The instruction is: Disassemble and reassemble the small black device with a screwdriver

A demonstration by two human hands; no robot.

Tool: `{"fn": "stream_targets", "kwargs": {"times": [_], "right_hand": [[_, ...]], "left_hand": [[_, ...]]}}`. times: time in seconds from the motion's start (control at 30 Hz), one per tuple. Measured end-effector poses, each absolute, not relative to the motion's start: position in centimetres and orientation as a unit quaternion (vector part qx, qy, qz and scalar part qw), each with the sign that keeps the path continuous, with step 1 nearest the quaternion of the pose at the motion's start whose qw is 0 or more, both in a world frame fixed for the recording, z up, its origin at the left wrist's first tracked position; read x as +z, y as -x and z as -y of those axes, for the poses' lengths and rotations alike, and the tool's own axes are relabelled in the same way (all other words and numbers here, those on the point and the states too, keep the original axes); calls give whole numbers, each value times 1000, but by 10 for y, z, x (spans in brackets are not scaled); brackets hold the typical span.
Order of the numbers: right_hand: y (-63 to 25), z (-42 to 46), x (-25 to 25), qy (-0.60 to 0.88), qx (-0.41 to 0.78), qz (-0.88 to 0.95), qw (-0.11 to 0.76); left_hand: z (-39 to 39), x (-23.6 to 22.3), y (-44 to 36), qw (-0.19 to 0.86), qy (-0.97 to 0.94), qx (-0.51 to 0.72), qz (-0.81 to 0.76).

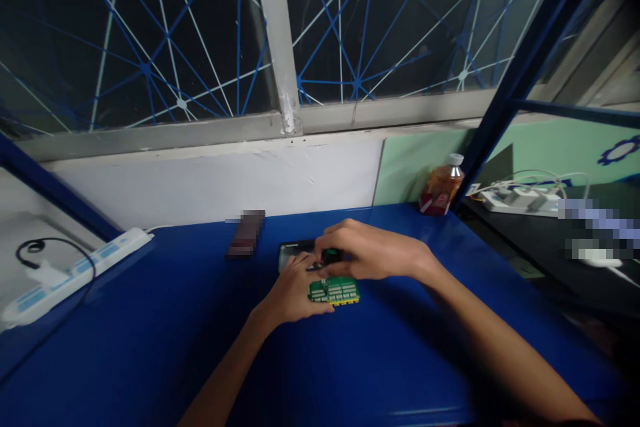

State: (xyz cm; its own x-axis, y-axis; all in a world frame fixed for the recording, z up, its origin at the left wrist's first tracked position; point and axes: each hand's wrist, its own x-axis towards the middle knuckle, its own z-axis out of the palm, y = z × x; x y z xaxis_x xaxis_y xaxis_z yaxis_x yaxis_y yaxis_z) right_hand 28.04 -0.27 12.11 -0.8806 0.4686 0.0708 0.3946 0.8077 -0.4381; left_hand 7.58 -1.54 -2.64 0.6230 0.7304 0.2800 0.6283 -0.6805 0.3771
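Note:
A small green circuit board [334, 291] with a yellow lower edge lies on the blue table [150, 347]. My left hand [293, 290] rests beside it, fingers curled against its left edge and thumb under it. My right hand [370, 250] is just above the board, fingers pinched round a small dark part [331, 256]. Behind both hands lies a dark flat tray or phone [293, 252], partly covered by them.
A dark rectangular object [246, 233] lies at the back of the table. A white power strip [75, 273] with a black cable runs along the left edge. A bottle of amber liquid [443, 187] stands at the back right, near another power strip [520, 199].

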Motion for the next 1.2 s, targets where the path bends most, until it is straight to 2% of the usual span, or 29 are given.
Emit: {"fn": "stream_targets", "kwargs": {"times": [0.2,0.47,0.77,1.2], "right_hand": [[-272,2,111,266,162,946,92],[-264,-2,93,368,18,921,124],[-271,-1,105,308,89,939,124],[-267,1,103,302,98,939,128]], "left_hand": [[11,-27,-73,117,-883,221,-396],[9,-26,-70,128,-872,242,-407],[7,-26,-70,145,-869,243,-406],[15,3,-69,270,-823,318,-384]]}}
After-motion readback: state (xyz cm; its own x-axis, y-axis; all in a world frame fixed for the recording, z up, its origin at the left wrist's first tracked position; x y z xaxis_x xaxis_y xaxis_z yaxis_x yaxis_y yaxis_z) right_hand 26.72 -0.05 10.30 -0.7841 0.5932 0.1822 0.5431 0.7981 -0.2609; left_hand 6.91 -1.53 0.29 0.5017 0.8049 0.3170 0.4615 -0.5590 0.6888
